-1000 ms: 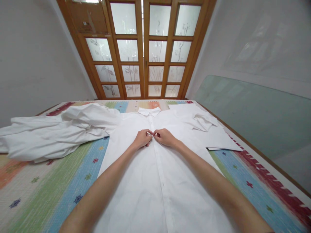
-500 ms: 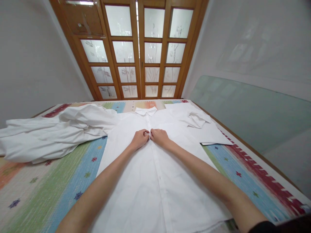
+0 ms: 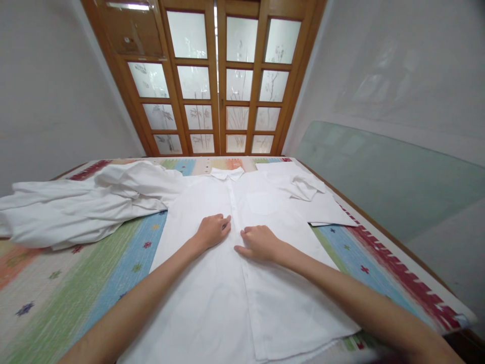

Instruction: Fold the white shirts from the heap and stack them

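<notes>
A white collared shirt [image 3: 204, 293] lies front up and spread out, its button placket running down the middle. On the left of the placket rests my left hand [image 3: 214, 230], fingers loosely bent with a small gap by the thumb and nothing seen in them. My right hand [image 3: 260, 242] is on the other side of the placket, thumb and fingers apart, holding nothing. Near the far edge is the shirt's collar [image 3: 227, 174]. At the lower right the front panel's hem shows a slight fold.
A crumpled white cloth [image 3: 76, 207] lies at the left. Another white folded cloth [image 3: 326, 205] sits by the shirt's right shoulder. Beneath is a striped, patterned cover [image 3: 102, 273]. A pale green panel [image 3: 379, 172] leans along the right wall, and wooden glass-paned doors [image 3: 222, 86] stand behind.
Both hands have come down the placket toward me and moved apart. The right hand's thumb has spread from its fingers. The lower right front panel has shifted slightly.
</notes>
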Demonstrator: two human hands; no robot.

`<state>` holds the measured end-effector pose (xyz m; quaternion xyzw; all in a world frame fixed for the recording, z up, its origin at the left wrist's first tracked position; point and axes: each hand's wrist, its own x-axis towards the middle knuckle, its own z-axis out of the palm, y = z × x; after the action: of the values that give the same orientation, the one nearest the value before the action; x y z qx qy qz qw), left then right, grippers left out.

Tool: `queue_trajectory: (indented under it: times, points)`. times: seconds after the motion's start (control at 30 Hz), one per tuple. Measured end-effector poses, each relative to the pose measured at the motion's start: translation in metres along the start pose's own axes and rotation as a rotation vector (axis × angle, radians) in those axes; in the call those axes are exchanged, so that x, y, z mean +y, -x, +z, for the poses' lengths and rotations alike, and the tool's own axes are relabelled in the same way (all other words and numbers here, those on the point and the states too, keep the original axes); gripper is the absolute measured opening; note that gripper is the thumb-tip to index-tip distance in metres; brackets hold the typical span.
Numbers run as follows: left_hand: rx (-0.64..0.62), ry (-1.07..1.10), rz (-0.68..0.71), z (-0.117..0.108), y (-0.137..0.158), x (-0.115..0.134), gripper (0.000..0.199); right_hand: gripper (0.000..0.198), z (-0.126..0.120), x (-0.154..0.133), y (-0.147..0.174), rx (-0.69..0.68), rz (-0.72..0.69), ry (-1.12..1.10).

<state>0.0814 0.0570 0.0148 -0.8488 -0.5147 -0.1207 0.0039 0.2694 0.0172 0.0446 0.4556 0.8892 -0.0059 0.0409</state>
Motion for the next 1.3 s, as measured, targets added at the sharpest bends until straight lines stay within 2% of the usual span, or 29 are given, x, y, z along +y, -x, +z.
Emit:
queue_trajectory:
  times: [0.2,0.33,0.47,0.67,0.83,1.0,1.2,1.3]
  points:
    - [0.022,0.1,0.185,-0.002,0.021,0.006,0.038,0.039,0.003,-0.01,-0.003,0.066,0.221,-0.072]
    - [-0.03,0.216,0.205,-0.009,0.027,0.01,0.028,0.039,0.003,-0.01,-0.017,0.061,0.258,-0.121]
    - [-0.08,0.366,0.103,-0.015,0.027,0.012,0.017,0.031,0.003,-0.003,-0.023,0.068,0.248,-0.196]
    - [-0.084,0.405,0.008,-0.014,0.021,0.018,0.022,0.015,0.013,0.014,-0.025,0.16,0.236,-0.492]
    - [-0.078,0.349,-0.014,-0.011,0.016,0.023,0.024,0.016,0.022,0.028,-0.025,0.175,0.176,-0.752]
    - [-0.087,0.358,-0.025,-0.01,0.012,0.029,0.02,0.013,0.029,0.033,-0.025,0.176,0.189,-0.913]
    - [-0.11,0.537,-0.185,-0.007,0.003,0.032,0.018,0.02,0.035,0.032,-0.026,0.149,0.223,-1.064]
    - [-0.193,0.639,-0.27,-0.011,-0.003,0.032,0.012,0.017,0.033,0.03,-0.024,0.141,0.223,-1.082]
